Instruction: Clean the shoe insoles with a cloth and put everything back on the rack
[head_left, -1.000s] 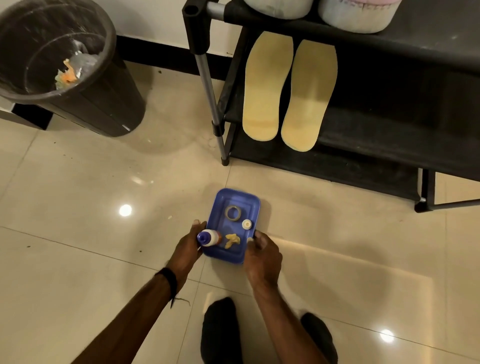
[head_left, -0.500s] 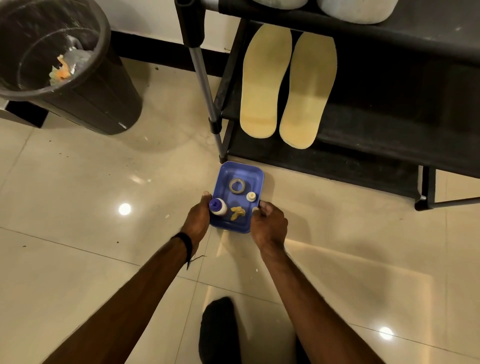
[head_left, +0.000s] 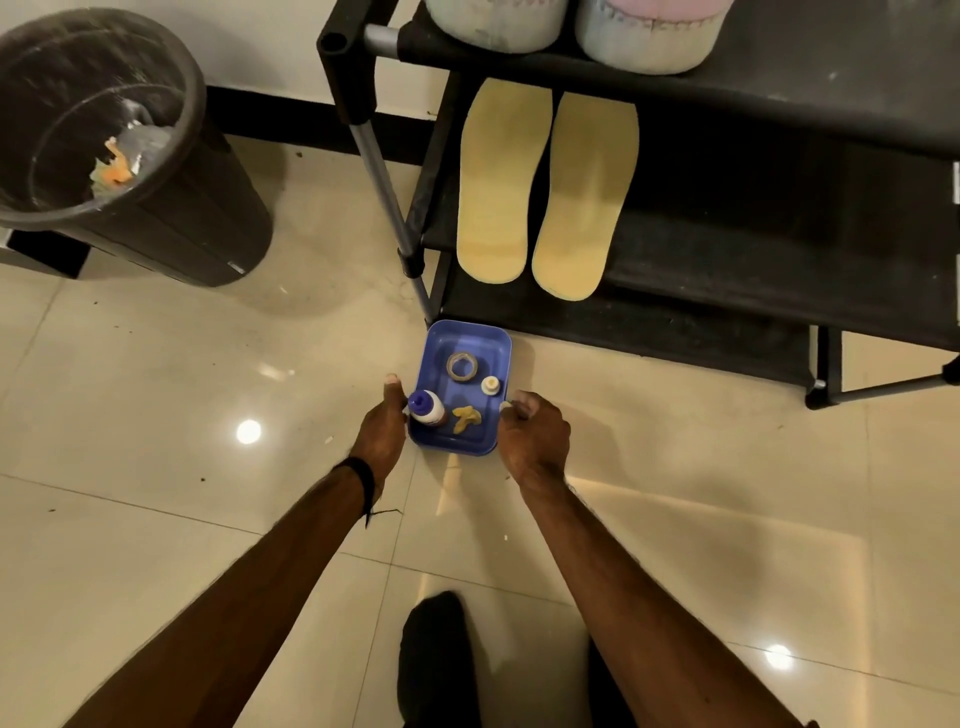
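Note:
A blue plastic tray (head_left: 480, 340) is held just in front of the black shoe rack (head_left: 779, 244), near its left front leg. My left hand (head_left: 382, 428) grips its left edge and my right hand (head_left: 530, 439) grips its right edge. Inside the tray stand a small bottle with a blue cap (head_left: 427, 408), a tape roll (head_left: 462, 366), a small white cap (head_left: 490, 385) and a crumpled yellow scrap (head_left: 466, 418). Two yellow insoles, the left insole (head_left: 501, 187) and the right insole (head_left: 584, 197), lie side by side on the rack's middle shelf.
A dark waste bin (head_left: 119, 150) with scraps inside stands at the back left on the tiled floor (head_left: 156, 415). Two pale shoes (head_left: 571, 26) sit on the rack's top shelf. My dark-socked foot (head_left: 439, 665) is at the bottom centre.
Both hands have carried the tray forward, away from me, until its far end is close to the rack's bottom shelf. The grip on both edges is the same.

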